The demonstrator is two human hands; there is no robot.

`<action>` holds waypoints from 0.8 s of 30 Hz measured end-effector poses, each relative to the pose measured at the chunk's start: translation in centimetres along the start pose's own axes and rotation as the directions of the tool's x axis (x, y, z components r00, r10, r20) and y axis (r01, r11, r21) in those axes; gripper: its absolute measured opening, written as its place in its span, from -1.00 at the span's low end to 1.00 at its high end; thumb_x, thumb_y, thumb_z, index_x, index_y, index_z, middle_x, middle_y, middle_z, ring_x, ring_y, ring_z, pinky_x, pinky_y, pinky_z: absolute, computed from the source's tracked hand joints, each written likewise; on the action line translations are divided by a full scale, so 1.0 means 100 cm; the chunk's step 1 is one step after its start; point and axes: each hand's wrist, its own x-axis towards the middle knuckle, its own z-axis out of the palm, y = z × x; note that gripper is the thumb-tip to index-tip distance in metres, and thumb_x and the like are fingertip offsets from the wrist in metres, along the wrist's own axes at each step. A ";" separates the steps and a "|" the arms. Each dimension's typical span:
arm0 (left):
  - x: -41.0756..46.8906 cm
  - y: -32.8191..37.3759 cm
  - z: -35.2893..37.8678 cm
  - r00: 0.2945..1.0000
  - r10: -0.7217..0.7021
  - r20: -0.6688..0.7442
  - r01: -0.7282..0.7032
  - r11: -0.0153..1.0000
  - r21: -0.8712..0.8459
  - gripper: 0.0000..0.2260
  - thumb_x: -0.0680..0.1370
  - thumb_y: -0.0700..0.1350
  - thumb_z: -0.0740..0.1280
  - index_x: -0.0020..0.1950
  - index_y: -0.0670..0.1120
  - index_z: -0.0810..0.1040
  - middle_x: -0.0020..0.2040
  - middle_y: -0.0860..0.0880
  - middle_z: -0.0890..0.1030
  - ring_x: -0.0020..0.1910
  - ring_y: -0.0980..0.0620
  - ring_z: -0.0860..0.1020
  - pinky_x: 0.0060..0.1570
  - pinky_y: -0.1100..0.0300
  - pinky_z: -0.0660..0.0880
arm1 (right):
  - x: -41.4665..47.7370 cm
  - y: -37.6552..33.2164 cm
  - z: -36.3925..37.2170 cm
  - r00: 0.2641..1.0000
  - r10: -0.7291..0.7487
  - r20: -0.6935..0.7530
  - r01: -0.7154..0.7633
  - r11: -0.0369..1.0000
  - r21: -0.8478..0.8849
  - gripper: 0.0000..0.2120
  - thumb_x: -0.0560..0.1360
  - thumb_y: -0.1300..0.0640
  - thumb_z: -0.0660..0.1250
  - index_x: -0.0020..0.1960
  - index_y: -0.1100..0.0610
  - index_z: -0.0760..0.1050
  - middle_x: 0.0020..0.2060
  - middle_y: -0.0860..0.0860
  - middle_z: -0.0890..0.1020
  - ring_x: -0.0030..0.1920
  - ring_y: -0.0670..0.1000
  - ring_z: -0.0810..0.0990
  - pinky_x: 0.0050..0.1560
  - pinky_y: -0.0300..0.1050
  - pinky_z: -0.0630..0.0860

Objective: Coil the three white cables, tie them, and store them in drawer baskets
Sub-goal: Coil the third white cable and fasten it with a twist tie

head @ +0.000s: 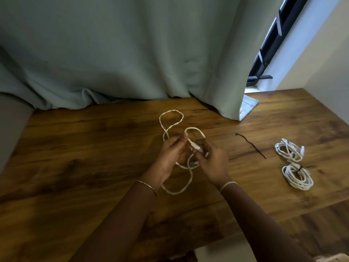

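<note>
Head view: your left hand (170, 155) and right hand (212, 161) both pinch the loose white cable (171, 112) near its plug. Its loops sprawl on the table (75, 148), well apart from the far tied coil (288, 150) and near tied coil (298, 177).

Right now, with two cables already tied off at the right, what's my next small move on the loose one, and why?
Probably lay the first loop. The right hand pinches the loose cable at its plug, the left hand holds it just behind, and the rest sprawls uncoiled over the table. The black tie lies spare nearby for afterwards.
</note>
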 end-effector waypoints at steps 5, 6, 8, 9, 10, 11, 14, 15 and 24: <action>0.007 0.023 0.000 0.999 -0.024 -0.028 0.015 0.959 -0.282 -0.86 0.58 -0.11 0.27 -0.02 -0.13 0.59 -0.20 -0.02 0.63 -0.20 0.06 0.59 -0.24 0.20 0.52 | 0.010 -0.010 0.004 0.994 -0.103 0.044 0.098 0.991 0.095 -0.78 0.40 0.06 0.47 0.01 0.01 0.54 -0.21 -0.06 0.66 -0.24 -0.05 0.63 -0.23 -0.05 0.57; 0.009 0.027 0.000 0.998 -0.025 -0.050 0.007 0.947 -0.322 -0.86 0.59 -0.11 0.26 -0.05 -0.13 0.57 -0.28 -0.01 0.59 -0.25 0.06 0.56 -0.24 0.19 0.52 | 0.012 -0.009 0.005 0.997 -0.065 0.041 0.059 0.989 0.136 -0.76 0.38 0.06 0.49 -0.01 -0.04 0.49 -0.20 -0.09 0.63 -0.22 -0.06 0.61 -0.21 -0.01 0.57; 0.010 0.037 -0.001 0.997 -0.022 -0.081 -0.013 0.913 -0.407 -0.85 0.59 -0.10 0.25 -0.10 -0.14 0.54 -0.43 0.02 0.49 -0.35 0.07 0.51 -0.22 0.17 0.52 | 0.019 -0.006 0.007 1.000 -0.002 0.022 -0.002 0.982 0.187 -0.66 0.35 0.14 0.50 -0.01 -0.07 0.39 -0.13 -0.10 0.54 -0.16 -0.04 0.55 -0.16 0.04 0.57; 0.008 0.042 -0.001 0.996 -0.011 -0.088 -0.028 0.902 -0.431 -0.83 0.59 -0.10 0.25 -0.13 -0.14 0.53 -0.49 0.03 0.44 -0.40 0.08 0.48 -0.26 0.18 0.52 | 0.023 -0.005 0.007 1.000 0.012 0.007 -0.013 0.983 0.184 -0.61 0.33 0.17 0.50 0.01 -0.04 0.37 -0.09 -0.10 0.48 -0.12 -0.04 0.52 -0.11 0.04 0.56; 0.007 0.048 -0.002 0.996 0.004 -0.093 -0.045 0.896 -0.442 -0.80 0.60 -0.10 0.24 -0.18 -0.13 0.52 -0.53 0.03 0.40 -0.47 0.10 0.45 -0.35 0.20 0.52 | 0.028 -0.006 0.007 1.000 0.007 -0.010 -0.005 0.985 0.171 -0.58 0.32 0.18 0.51 0.06 0.00 0.37 -0.04 -0.09 0.45 -0.07 -0.03 0.50 -0.07 0.01 0.55; 0.005 0.053 -0.002 0.995 0.013 -0.096 -0.055 0.891 -0.450 -0.77 0.61 -0.09 0.23 -0.21 -0.13 0.51 -0.56 0.03 0.37 -0.54 0.12 0.42 -0.46 0.24 0.49 | 0.034 -0.007 0.007 1.000 -0.014 -0.017 0.017 0.985 0.171 -0.54 0.33 0.16 0.52 0.13 0.04 0.38 0.01 -0.07 0.44 0.00 -0.04 0.49 -0.01 -0.04 0.54; 0.001 0.062 -0.005 0.997 0.032 -0.064 -0.057 0.901 -0.431 -0.72 0.63 -0.02 0.18 -0.19 -0.13 0.51 -0.59 0.05 0.29 -0.65 0.16 0.28 -0.62 0.33 0.32 | 0.051 -0.020 0.011 0.992 -0.110 0.064 0.083 0.942 0.326 -0.50 0.45 0.14 0.42 0.33 0.09 0.33 0.18 -0.05 0.47 0.19 -0.08 0.48 0.17 -0.17 0.47; 0.000 0.063 -0.007 0.999 0.040 -0.025 -0.047 0.898 -0.438 -0.70 0.63 0.02 0.17 -0.17 -0.12 0.53 -0.59 0.06 0.27 -0.65 0.17 0.23 -0.63 0.32 0.25 | 0.057 -0.026 0.015 0.986 -0.140 0.092 0.094 0.919 0.384 -0.53 0.49 0.19 0.37 0.35 0.09 0.32 0.19 -0.07 0.49 0.21 -0.11 0.49 0.20 -0.21 0.45; -0.009 0.079 -0.029 0.987 0.147 0.068 -0.083 0.820 -0.566 -0.67 0.63 -0.04 0.12 0.13 -0.23 0.55 -0.51 0.07 0.41 -0.57 0.20 0.33 -0.52 0.36 0.33 | 0.084 -0.048 0.045 0.947 -0.237 0.217 0.124 0.891 0.436 -0.65 0.57 0.34 0.17 0.25 0.01 0.38 -0.05 -0.20 0.56 -0.05 -0.28 0.57 -0.07 -0.44 0.45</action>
